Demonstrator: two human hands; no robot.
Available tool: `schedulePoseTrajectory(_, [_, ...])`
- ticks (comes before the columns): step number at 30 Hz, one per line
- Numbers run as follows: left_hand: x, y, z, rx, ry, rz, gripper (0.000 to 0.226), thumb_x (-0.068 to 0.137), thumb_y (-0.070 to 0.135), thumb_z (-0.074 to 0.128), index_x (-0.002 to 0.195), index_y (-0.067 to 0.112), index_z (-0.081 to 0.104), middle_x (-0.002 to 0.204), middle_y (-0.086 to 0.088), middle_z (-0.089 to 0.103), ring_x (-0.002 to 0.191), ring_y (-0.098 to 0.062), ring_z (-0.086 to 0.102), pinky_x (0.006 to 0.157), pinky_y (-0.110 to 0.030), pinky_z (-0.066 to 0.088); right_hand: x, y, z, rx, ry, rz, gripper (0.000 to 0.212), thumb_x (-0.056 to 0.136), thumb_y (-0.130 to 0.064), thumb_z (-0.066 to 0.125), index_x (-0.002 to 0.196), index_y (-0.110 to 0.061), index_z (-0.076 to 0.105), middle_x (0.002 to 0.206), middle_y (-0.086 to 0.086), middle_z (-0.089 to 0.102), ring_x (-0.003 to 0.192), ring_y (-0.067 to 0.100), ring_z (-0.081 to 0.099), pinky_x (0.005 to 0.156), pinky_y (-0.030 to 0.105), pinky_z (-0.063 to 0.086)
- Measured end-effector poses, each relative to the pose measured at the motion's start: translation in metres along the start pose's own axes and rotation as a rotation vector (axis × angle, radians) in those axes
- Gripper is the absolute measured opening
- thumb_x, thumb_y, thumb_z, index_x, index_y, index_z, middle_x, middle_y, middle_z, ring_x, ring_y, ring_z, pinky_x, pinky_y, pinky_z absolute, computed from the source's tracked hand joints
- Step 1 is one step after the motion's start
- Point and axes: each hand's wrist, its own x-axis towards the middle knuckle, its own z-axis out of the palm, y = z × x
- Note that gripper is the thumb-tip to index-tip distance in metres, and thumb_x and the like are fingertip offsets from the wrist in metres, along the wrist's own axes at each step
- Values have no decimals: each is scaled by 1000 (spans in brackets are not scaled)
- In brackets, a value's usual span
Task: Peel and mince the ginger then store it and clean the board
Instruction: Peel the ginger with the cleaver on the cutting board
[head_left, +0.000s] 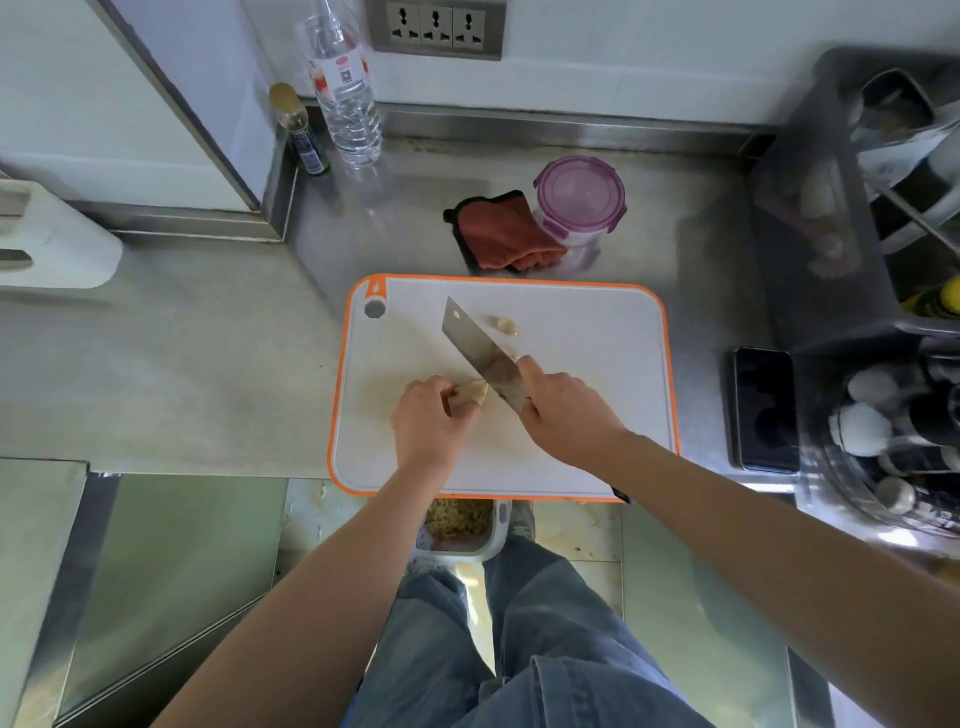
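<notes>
On the orange-edged board (597, 364), mid-left, ginger (471, 391) was pinched by the left hand (428, 421); the cleaver (483, 353) was gripped by the right hand (563, 415), with bare board right.

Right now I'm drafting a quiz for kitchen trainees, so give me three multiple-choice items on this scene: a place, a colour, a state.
1. Where is the lidded container? A on the floor; B behind the cutting board, beside the red cloth; C in the rack.
2. The board's rim is: A orange; B green; C black.
3. The right hand is: A open, idle; B holding a bottle; C gripping the knife.
Answers: 1 B, it stands past the board's far edge by the cloth. 2 A, an orange band edges it. 3 C, it curls round the knife.
</notes>
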Motion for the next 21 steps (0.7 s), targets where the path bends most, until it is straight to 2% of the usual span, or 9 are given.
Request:
schedulePoseTrajectory(5, [2,-2,0,13,-16,15,29,83,38,68,104,18,70,96,-2,68,89,-21,62,69,-24,36,-7,3,-3,-42,-50,2,31,93,-12,37,124,-10,34,63,-1,38,54,15,38,45,27,24])
schedulePoseTrajectory(8, [2,-4,0,5,-40,28,24,85,36,67,100,17,71,92,-4,67,81,-19,59,67,-24,34,-6,4,-4,-67,-58,-11,32,94,-13,38,125,-11,33,63,-2,38,52,12,37,45,26,26])
schedulePoseTrajectory(12, [3,-5,-1,-1,-64,32,17,86,32,66,88,16,70,83,-5,65,73,-18,56,62,-24,32,2,1,-4,-93,-71,-33,33,93,-12,38,126,-10,33,63,-3,36,54,16,39,46,27,25])
schedulePoseTrajectory(15, [3,-5,-1,-16,-82,23,17,86,32,65,81,16,68,79,-5,64,71,-20,57,59,-23,31,10,-4,1,-104,-83,-33,36,93,-11,38,128,-8,32,63,-3,35,62,24,43,54,32,31])
schedulePoseTrajectory(18, [3,-5,-2,-25,-95,30,16,86,30,65,86,15,68,83,-5,62,75,-21,57,61,-21,30,14,-7,11,-71,-84,-3,39,93,-11,39,131,-7,29,75,5,48,69,30,49,59,35,34])
schedulePoseTrajectory(21, [2,-5,-7,26,-146,114,23,88,32,64,105,17,69,96,-5,59,85,-20,56,69,-21,32,17,-4,17,-40,-53,14,34,95,-13,39,127,-8,32,86,11,58,73,33,54,60,35,36])
